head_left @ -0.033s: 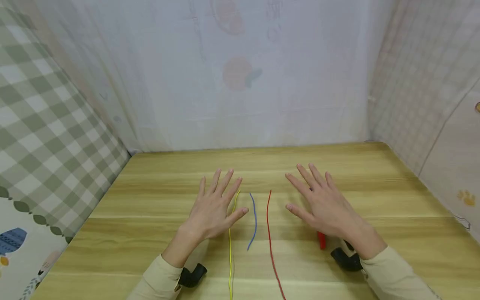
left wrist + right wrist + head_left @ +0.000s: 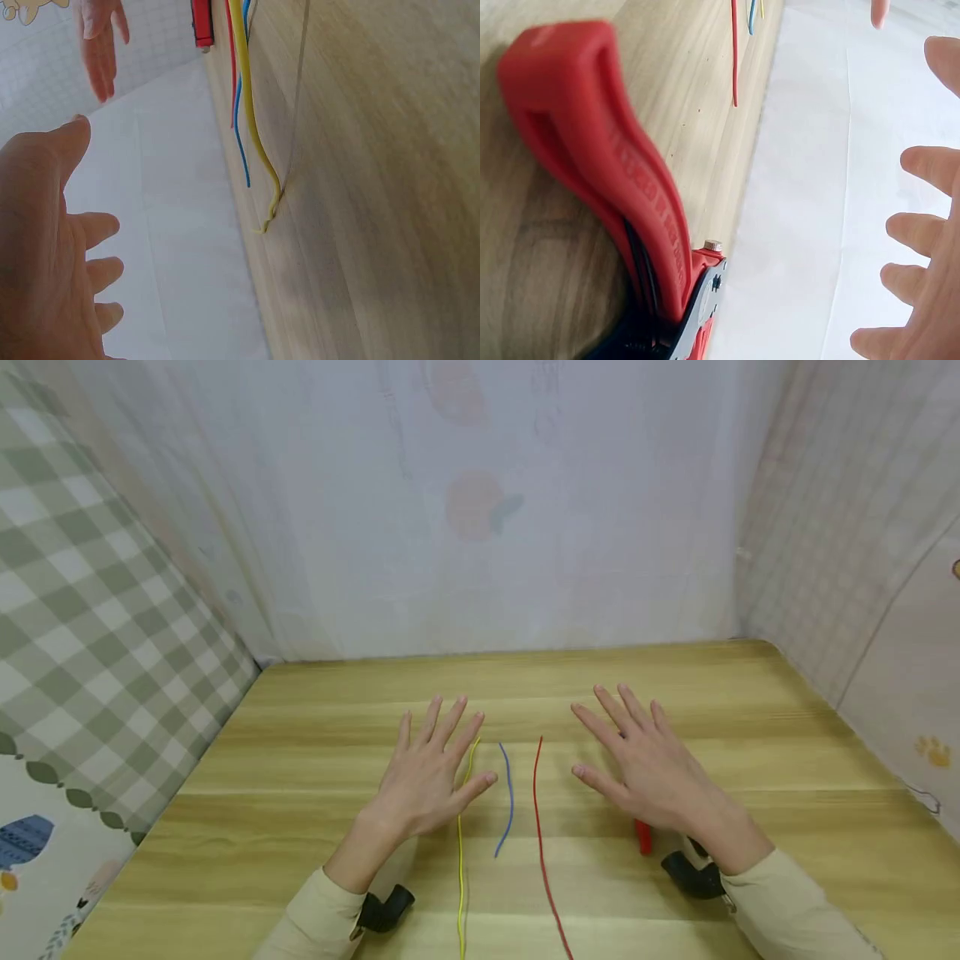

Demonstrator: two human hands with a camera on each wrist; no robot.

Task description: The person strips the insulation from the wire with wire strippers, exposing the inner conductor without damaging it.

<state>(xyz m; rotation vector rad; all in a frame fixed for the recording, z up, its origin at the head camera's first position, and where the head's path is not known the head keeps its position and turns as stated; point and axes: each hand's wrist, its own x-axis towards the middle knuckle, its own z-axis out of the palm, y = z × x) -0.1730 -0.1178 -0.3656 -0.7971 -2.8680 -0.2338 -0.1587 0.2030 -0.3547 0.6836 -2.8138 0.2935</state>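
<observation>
My left hand [image 2: 422, 781] hovers above the table, palm down with fingers spread, holding nothing. In the head view its thumb side overlaps a yellow wire [image 2: 461, 885], whose thin, crinkled tip shows in the left wrist view. A short blue wire [image 2: 512, 802] and a longer red wire [image 2: 540, 827] lie between the two hands. Also spread and holding nothing, my right hand [image 2: 652, 777] is raised over a red-handled tool that looks like a wire stripper [image 2: 649, 202]. Most of that tool is hidden beneath the hand in the head view; only a red handle end [image 2: 643, 837] shows.
The wood-grain table [image 2: 300, 710] backs onto a white cloth [image 2: 360, 568]. Checked cloth hangs at the left [image 2: 135, 577], with pale cloth along the right side [image 2: 832, 568]. Black wrist mounts [image 2: 386, 910] sit under both forearms, close over the table.
</observation>
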